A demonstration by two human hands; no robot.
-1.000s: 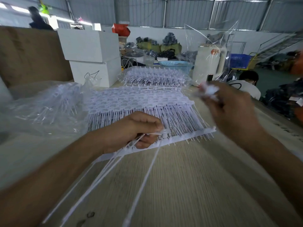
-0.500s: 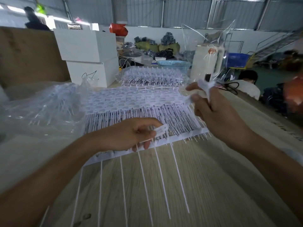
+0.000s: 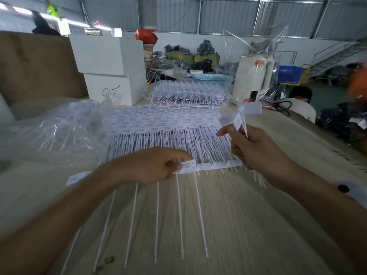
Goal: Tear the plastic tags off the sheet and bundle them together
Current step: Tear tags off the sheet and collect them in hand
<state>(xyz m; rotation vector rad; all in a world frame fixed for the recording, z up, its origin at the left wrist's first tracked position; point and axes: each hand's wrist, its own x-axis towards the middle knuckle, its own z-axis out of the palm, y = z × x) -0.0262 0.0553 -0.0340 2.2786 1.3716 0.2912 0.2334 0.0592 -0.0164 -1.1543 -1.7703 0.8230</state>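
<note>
Pinching a tag head at the sheet's [image 3: 164, 133] near strip in mid-frame, the left hand [image 3: 153, 165] seems to steady it for tearing, loose tails trailing toward the lower frame. At right of centre, the right hand [image 3: 256, 151] clamps the bundle of torn tags [image 3: 243, 118] upright, probably to gather more. Clear bags [image 3: 59, 126] at left hold further tags; a blue basket's [image 3: 212, 79] contents are hidden.

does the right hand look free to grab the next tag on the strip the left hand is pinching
Probably not fully: the right hand already grips a bunch of torn tags, so its fingers are occupied. It sits just beside the strip held by the left hand, with nothing between, so its forefinger and thumb might still pinch one.
</note>
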